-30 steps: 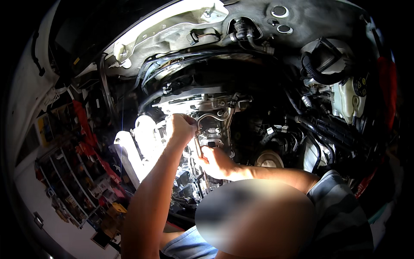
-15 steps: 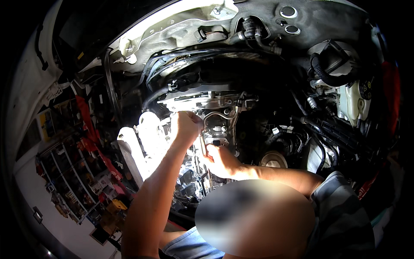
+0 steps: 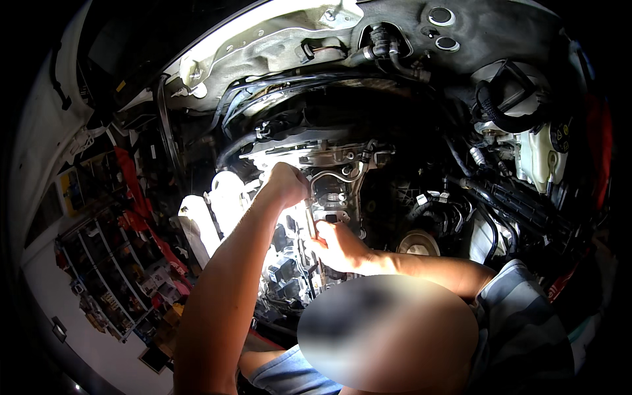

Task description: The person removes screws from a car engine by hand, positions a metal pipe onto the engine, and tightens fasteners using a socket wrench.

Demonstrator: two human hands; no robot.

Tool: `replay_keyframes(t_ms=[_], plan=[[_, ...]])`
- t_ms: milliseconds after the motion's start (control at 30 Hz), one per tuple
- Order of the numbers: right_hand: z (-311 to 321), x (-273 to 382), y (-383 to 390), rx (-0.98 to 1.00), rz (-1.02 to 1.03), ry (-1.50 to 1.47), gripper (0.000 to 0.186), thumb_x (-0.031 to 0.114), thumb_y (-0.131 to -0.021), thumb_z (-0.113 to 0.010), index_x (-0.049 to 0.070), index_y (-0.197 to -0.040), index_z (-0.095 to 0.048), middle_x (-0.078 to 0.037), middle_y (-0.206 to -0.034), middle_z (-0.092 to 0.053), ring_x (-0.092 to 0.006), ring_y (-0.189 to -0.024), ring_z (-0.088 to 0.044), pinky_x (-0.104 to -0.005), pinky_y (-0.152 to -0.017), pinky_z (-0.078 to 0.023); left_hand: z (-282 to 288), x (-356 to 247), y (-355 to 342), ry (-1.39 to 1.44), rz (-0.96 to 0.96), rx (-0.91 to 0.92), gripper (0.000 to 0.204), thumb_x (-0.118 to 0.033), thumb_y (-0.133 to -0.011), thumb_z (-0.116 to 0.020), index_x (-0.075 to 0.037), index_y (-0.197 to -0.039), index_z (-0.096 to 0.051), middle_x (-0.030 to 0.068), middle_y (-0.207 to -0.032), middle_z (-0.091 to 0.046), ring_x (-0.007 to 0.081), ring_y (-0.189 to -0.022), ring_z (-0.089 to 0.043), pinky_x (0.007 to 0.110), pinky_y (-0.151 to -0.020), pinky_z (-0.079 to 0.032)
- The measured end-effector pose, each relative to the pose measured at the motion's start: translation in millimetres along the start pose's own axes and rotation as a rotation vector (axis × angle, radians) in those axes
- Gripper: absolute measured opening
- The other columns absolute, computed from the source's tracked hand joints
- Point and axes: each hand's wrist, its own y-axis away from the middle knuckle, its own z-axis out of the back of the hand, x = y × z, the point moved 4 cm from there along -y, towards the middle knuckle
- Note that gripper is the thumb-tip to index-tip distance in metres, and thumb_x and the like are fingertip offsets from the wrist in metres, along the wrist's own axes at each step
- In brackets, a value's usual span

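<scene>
Both my hands reach into the open engine bay, over the brightly lit top of an engine (image 3: 336, 201). My left hand (image 3: 285, 185) is closed at the engine's upper left, back of the hand toward me. Its fingertips are hidden, so what they grip cannot be made out. Lower and to the right, my right hand (image 3: 339, 247) is closed, thumb and fingers around a slim metal rod (image 3: 310, 220). The rod runs upward from my right hand toward my left. A curved metal pipe (image 3: 336, 174) lies just right of my left hand.
A pale fluid reservoir (image 3: 541, 158) and black hoses (image 3: 503, 108) stand at the right. Behind the engine, cables (image 3: 309, 84) arch across the bay. A round metal part (image 3: 419, 243) sits right of my right hand. Shelving with parts (image 3: 105, 270) stands at the left.
My left hand has turned at the wrist and risen slightly, and its forearm has swung a little left. My right hand keeps nearly the same place on the rod.
</scene>
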Motion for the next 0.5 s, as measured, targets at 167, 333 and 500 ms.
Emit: replay_keyframes(t_ms=[167,333,500], plan=[[4.1,-0.4,-0.6,0.042,-0.040,-0.005,0.023,0.018,-0.093,-0.063,-0.003,-0.087,-0.055,-0.015,-0.068,-0.062,-0.0203,-0.058,-0.058,-0.0369,-0.055,-0.046,-2.4,-0.4,6.7,0.092,0.001,-0.027,0.009,-0.001,-0.072,-0.073,-0.003,-0.064,-0.068,0.0080,-0.065,-0.068,0.0120,-0.058,-0.060,0.027,-0.053,-0.048],[2.0,1.1,-0.3,0.027,0.001,-0.023,0.023,0.018,-0.093,-0.063,-0.002,-0.088,-0.055,-0.015,-0.067,-0.062,-0.0191,-0.058,-0.058,-0.0363,-0.056,-0.046,-4.9,7.3,1.3,0.206,-0.008,-0.042,0.009,0.000,-0.067,-0.075,-0.003,-0.063,-0.067,0.0077,-0.066,-0.068,0.0124,-0.059,-0.062,0.027,-0.056,-0.050],[5.3,-3.0,2.5,0.032,-0.025,0.006,0.023,0.018,-0.093,-0.063,-0.002,-0.087,-0.055,-0.016,-0.068,-0.062,-0.0187,-0.058,-0.057,-0.0364,-0.055,-0.046,-7.7,-12.0,-3.8,0.004,-0.049,0.051,0.010,-0.002,-0.070,-0.078,-0.001,-0.069,-0.069,0.0134,-0.070,-0.070,0.0161,-0.062,-0.065,0.029,-0.057,-0.052]])
